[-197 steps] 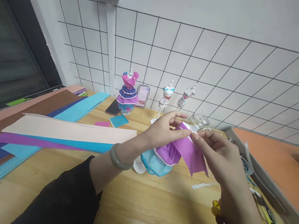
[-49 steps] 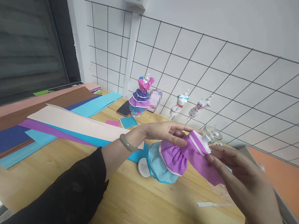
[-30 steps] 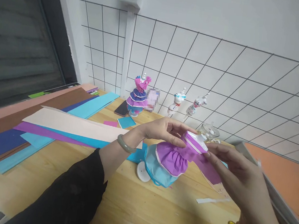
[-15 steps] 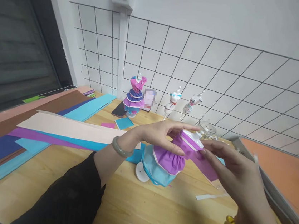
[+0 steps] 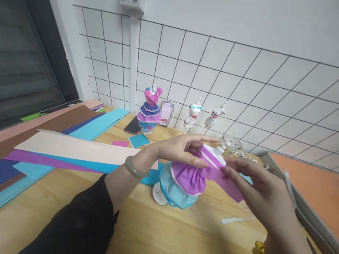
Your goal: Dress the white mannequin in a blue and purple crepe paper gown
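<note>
A small white mannequin (image 5: 215, 152) leans to the right on its round white base (image 5: 159, 194). It wears a tiered skirt (image 5: 180, 189), purple over light blue, with white trim lines. A purple strip (image 5: 227, 184) wraps the chest and its loose end hangs to the right. My left hand (image 5: 182, 149), with a jade-like bangle on the wrist, closes around the mannequin's upper body from the left, thumb in front and fingers behind. On the right side, my right hand (image 5: 251, 183) pinches the purple strip between thumb and fingers at the chest edge.
Long coloured paper strips (image 5: 84, 148) lie across the left of the wooden table. Behind stand a dressed mannequin (image 5: 149, 112) and two bare ones (image 5: 193, 114), a phone (image 5: 132, 125) and a glass jar (image 5: 231, 143). An orange-lined grey tray (image 5: 318, 189) borders the right.
The whole view has shifted slightly. Both hands keep the same hold on the mannequin and the purple strip, with little visible movement.
</note>
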`<state>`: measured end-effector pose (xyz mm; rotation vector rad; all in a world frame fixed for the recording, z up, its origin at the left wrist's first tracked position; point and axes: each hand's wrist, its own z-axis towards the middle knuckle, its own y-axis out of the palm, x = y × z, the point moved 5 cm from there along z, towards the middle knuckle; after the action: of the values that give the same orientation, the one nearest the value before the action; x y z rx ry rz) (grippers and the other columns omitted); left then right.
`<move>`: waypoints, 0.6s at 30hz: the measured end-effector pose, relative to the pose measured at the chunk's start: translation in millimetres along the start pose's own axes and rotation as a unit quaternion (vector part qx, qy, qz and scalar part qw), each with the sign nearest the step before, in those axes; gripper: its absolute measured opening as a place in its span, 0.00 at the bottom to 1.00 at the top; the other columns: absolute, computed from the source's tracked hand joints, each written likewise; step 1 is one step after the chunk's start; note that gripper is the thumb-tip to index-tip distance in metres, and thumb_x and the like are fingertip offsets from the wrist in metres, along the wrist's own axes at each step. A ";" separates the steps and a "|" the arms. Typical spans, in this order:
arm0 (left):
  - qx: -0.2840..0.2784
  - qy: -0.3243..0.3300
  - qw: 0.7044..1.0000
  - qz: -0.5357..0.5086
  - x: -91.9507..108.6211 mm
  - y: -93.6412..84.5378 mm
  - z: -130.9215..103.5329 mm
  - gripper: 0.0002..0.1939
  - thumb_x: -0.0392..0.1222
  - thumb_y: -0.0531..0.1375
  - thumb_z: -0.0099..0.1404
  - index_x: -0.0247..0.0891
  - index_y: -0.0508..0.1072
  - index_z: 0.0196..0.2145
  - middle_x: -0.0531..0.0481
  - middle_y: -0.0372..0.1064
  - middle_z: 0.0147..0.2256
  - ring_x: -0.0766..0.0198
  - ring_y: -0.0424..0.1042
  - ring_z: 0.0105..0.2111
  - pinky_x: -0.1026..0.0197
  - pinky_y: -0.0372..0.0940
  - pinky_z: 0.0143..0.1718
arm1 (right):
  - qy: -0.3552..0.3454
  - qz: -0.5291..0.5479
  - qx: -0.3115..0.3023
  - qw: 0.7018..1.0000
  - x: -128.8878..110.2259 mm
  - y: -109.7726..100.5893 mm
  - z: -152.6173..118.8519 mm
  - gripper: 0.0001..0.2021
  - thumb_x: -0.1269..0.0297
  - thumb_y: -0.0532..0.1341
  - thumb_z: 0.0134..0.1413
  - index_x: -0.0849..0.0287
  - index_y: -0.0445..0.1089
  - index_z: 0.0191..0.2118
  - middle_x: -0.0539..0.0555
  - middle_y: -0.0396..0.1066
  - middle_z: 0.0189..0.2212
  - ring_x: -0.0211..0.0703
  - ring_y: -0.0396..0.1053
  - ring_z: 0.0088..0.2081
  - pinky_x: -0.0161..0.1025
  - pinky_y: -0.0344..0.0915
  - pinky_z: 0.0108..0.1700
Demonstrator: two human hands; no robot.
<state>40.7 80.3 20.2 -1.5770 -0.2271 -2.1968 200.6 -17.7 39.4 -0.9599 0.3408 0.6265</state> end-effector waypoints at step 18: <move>0.136 0.108 0.982 0.077 -4.4 -17.8 3.7 0.12 0.45 0.65 0.60 0.35 0.73 0.39 0.45 0.70 0.39 0.66 0.70 0.40 0.61 0.66 0.43 | -0.017 0.011 0.054 0.998 -6.6 3.6 -1.4 0.06 0.60 0.65 0.53 0.55 0.77 0.33 0.51 0.78 0.27 0.41 0.75 0.29 0.32 0.70 0.25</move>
<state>37.5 98.7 19.4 -1.1624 -0.3144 -2.0941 193.3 -19.7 39.8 -0.8420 0.3524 0.6374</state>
